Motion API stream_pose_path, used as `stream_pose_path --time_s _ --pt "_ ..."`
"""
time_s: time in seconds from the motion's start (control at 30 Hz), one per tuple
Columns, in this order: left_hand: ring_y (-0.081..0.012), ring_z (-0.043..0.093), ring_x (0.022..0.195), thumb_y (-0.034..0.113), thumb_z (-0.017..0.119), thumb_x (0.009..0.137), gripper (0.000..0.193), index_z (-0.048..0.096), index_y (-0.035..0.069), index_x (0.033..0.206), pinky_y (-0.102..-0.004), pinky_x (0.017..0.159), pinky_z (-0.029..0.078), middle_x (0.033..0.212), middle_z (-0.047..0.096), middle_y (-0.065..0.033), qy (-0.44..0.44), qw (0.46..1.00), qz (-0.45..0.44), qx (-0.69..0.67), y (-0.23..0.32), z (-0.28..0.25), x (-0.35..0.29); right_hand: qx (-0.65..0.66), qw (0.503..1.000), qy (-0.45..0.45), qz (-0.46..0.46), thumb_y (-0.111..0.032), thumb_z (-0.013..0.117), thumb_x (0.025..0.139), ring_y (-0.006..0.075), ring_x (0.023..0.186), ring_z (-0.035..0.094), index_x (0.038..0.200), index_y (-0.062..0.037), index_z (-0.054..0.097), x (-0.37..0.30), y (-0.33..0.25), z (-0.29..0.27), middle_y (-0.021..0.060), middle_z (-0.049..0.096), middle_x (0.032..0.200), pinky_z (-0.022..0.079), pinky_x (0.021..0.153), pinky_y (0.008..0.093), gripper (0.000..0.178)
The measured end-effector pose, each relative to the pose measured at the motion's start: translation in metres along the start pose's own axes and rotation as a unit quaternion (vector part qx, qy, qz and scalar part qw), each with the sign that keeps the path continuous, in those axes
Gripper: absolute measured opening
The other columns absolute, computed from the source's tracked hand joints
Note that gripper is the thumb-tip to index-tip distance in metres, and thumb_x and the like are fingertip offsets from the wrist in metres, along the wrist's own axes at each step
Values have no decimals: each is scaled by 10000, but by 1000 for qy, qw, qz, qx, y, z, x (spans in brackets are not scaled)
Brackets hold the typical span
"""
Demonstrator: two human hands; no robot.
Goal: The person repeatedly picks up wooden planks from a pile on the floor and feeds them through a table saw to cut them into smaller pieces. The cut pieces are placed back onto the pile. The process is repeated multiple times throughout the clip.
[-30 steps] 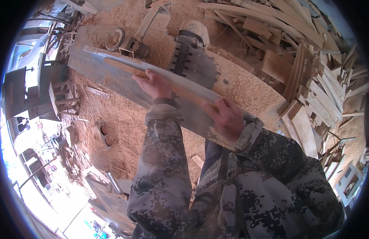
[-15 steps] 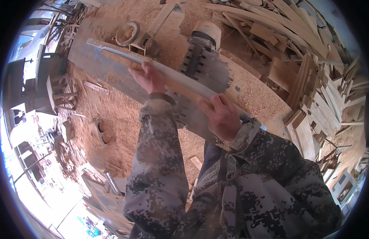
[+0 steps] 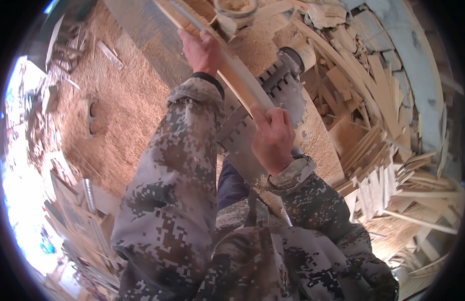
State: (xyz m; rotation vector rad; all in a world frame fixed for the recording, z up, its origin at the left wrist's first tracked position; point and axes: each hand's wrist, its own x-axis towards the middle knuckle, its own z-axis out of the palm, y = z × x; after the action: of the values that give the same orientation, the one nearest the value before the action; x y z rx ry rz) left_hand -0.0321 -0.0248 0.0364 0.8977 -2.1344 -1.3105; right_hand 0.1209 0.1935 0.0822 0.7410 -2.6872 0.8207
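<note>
L hand: grasping wooden strip, now nearer view's top
Wooden strip: over jointer table, steeper in view than b4, far end cut off
R hand: curled on strip's near end, approx. as b4

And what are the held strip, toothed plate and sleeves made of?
The held strip looks like bare wood: pale tan, no visible varnish. The toothed plate is probably metal: grey, smooth, dull sheen. The sleeves look like matt cloth, camouflage-printed and softly creased, fibre unclear.
</note>
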Motion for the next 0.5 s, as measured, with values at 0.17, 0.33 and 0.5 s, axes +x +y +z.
stream_pose_path --time_s 0.17,0.33,0.5 --pt "-513 596 1330 236 624 991 711 375 -166 1522 -510 1144 449 1368 618 -405 21 1000 -9 12 -4 5 23 -8 1000 -5 -16 80 682 766 334 893 587 1297 -79 746 17 -2 15 102 548 964 520 728 442 557" --pt "-534 628 1267 235 617 1001 677 384 -150 1507 -520 1106 478 1297 652 -405 22 1000 -8 -7 -7 6 44 -23 1000 -12 -10 89 687 754 330 913 586 1323 -89 743 32 -7 25 89 553 977 522 739 443 599" --pt "-507 455 1469 199 602 986 759 307 -192 1565 -485 1248 356 1555 449 -405 -24 997 -46 -55 -10 6 64 -21 1000 -18 -6 93 690 755 328 932 584 1346 -99 739 48 -9 37 85 553 989 523 750 441 623"
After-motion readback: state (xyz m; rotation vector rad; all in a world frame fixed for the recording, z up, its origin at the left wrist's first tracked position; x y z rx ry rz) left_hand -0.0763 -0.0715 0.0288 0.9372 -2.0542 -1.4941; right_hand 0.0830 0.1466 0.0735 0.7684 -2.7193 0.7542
